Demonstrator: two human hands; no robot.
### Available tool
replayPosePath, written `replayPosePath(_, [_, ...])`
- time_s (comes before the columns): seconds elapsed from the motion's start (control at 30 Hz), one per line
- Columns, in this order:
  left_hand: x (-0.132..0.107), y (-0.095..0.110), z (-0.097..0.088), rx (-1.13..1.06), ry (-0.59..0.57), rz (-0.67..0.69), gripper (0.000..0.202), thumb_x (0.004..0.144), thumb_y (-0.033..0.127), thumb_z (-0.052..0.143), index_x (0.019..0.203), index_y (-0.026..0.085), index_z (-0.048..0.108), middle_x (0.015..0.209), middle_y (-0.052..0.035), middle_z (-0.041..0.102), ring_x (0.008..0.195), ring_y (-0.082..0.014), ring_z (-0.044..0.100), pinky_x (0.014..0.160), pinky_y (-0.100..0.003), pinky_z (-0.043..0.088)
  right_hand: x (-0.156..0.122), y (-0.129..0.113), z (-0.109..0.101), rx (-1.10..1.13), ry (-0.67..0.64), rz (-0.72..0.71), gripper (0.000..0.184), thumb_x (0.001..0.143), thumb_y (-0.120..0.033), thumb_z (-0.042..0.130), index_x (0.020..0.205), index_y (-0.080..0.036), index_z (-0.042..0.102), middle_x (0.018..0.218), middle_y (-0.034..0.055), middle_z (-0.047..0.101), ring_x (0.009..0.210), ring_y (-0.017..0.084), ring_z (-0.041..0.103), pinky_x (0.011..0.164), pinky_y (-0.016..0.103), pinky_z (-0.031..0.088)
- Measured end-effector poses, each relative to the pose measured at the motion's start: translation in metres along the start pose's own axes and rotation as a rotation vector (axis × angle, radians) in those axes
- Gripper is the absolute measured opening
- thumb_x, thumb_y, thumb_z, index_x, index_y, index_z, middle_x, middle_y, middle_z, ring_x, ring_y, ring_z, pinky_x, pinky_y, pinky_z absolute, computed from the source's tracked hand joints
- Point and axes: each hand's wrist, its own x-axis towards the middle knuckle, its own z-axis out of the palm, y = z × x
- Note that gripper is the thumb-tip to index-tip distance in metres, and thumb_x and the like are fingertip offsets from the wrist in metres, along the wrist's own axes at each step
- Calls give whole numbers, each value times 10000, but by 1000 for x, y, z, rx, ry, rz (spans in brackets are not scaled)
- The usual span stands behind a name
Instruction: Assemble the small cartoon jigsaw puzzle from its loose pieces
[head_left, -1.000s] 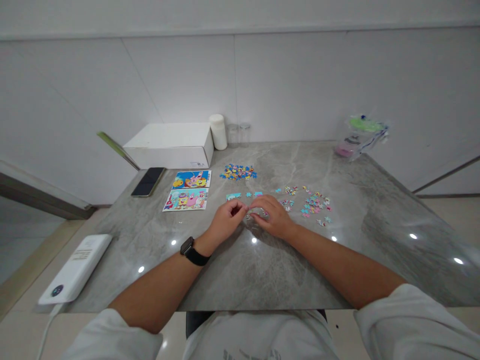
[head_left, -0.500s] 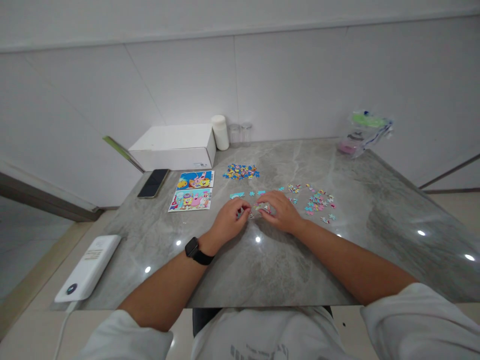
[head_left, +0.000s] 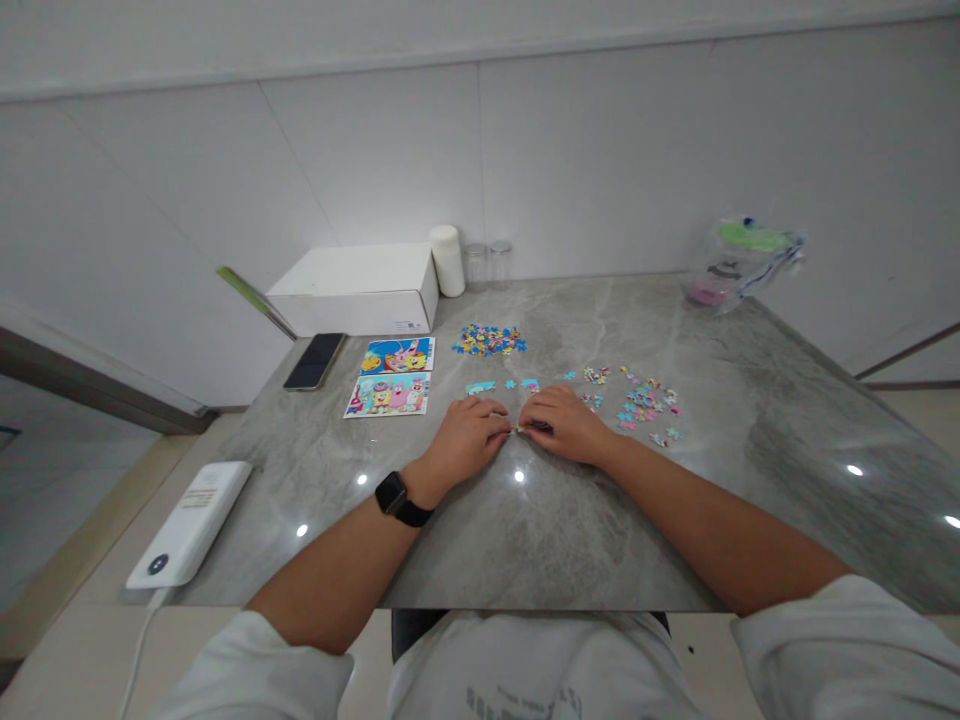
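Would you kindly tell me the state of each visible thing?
Left hand: pinching a small puzzle piece
Right hand: pinching there too
Phone: flat, screen dark
Watch: strapped on, screen dark
White box: shut
White bottle: upright
Glass jars: upright
Power bank: flat, cable attached
Picture cards: flat, face up
Blue-yellow pieces: loose, heaped
Pink-teal pieces: loose, scattered
Plastic bag: cannot tell if shut

The table (head_left: 585,550) looks like polished stone, smooth and glossy (bright spots glint on it). The box (head_left: 356,272) at ten o'clock seems matt cardboard; the phone (head_left: 315,362) at nine, smooth glass. The bag (head_left: 739,266) at two is thin, crinkled plastic. Pieces (head_left: 643,402) at three look like card; the sleeve (head_left: 832,645) at five, matt cloth.
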Motion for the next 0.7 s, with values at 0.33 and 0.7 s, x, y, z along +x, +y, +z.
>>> replayPosePath(0.33, [0, 4, -3, 24, -63, 25, 211, 1038, 306, 609, 1077, 267, 813, 1177, -19, 789, 1067, -250, 626, 923, -441, 436, -1, 0, 6, -28, -21, 16, 82, 953, -230, 700, 995, -234, 771, 987, 65, 765, 1015, 247, 659, 945, 424, 394])
replayPosePath(0.7, [-1, 5, -6, 0, -66, 26, 182, 1019, 302, 626, 1124, 252, 765, 1134, -45, 781, 1066, -256, 631, 950, -441, 446, -3, 4, -1, -47, 10, 29, 179, 927, -205, 668, 1078, -235, 760, 1071, 81, 764, 1074, 274, 643, 996, 451, 399])
